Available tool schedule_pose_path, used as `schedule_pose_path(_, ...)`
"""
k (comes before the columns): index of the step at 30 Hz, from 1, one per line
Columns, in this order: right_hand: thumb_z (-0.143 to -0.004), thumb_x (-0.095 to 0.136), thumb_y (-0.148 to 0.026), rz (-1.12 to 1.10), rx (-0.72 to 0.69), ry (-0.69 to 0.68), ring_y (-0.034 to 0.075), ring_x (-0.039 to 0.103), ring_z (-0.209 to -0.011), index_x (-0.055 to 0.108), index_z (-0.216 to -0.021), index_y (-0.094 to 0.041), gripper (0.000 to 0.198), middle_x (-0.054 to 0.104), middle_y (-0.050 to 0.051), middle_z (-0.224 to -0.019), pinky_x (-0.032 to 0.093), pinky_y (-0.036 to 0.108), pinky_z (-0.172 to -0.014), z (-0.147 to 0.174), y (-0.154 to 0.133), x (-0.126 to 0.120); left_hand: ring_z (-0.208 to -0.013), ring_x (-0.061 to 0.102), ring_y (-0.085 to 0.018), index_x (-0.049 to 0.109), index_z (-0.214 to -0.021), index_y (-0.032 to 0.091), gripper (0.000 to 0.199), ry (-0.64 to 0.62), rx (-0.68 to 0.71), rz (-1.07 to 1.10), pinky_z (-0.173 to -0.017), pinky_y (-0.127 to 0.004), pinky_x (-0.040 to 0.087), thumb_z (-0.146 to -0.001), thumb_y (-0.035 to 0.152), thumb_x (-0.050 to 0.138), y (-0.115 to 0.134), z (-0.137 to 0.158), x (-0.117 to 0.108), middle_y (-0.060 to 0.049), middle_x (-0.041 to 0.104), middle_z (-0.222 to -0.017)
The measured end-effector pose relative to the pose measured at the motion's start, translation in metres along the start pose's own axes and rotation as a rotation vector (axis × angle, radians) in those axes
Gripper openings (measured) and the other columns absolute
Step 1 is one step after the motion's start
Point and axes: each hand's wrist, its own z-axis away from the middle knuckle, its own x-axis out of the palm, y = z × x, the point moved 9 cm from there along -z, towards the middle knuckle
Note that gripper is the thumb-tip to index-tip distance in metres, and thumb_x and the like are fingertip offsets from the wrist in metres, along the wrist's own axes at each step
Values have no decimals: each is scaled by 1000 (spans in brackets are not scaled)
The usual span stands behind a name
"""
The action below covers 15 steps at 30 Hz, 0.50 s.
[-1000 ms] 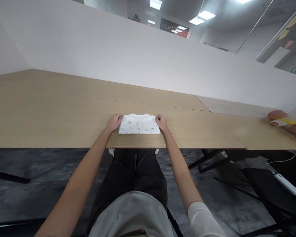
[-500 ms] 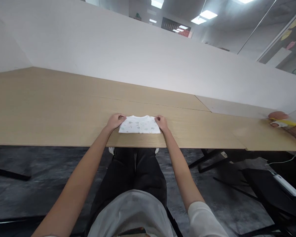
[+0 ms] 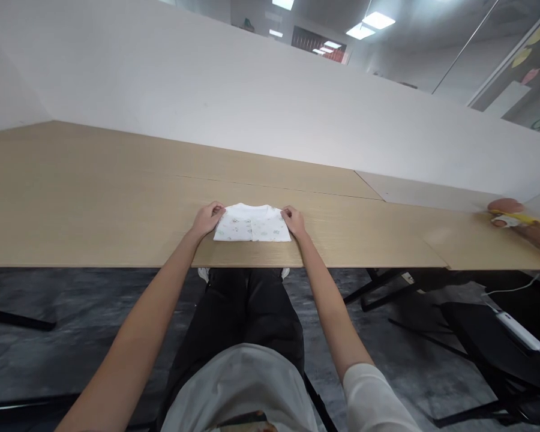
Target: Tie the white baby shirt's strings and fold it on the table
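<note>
White garment (image 3: 252,227), small greenish and dark print, plain neckline, folded flat and wide. Lay on counter (image 3: 117,210) between fingers of left hand (image 3: 205,219) and right hand (image 3: 296,222), both sets pinched on its far corners.

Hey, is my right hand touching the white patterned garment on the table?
Touching. The head view shows the right hand meeting the garment at its far right corner.
</note>
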Motion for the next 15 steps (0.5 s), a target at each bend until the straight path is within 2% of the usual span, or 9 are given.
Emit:
schedule_pose_path(7, -85, 51, -22, 69, 7, -41, 17, 62, -82, 69, -91, -16, 19, 70, 6, -91, 46, 26, -77, -1, 1, 4, -83, 61, -21, 64, -90, 16, 35, -32, -21, -35, -79, -32, 48, -77, 45, 49, -1, 0, 2, -9, 69, -93)
schedule_pose_path(15, -85, 54, -20, 151, -24, -72, 19, 62, -90, 73, -95, -15, 22, 71, 10, -99, 45, 29, -85, -5, 4, 10, -93, 61, -27, 73, -89, 17, 42, -76, 60, -200, -85, -36, 46, -78, 47, 46, 5, -3, 7, -11, 71, -99)
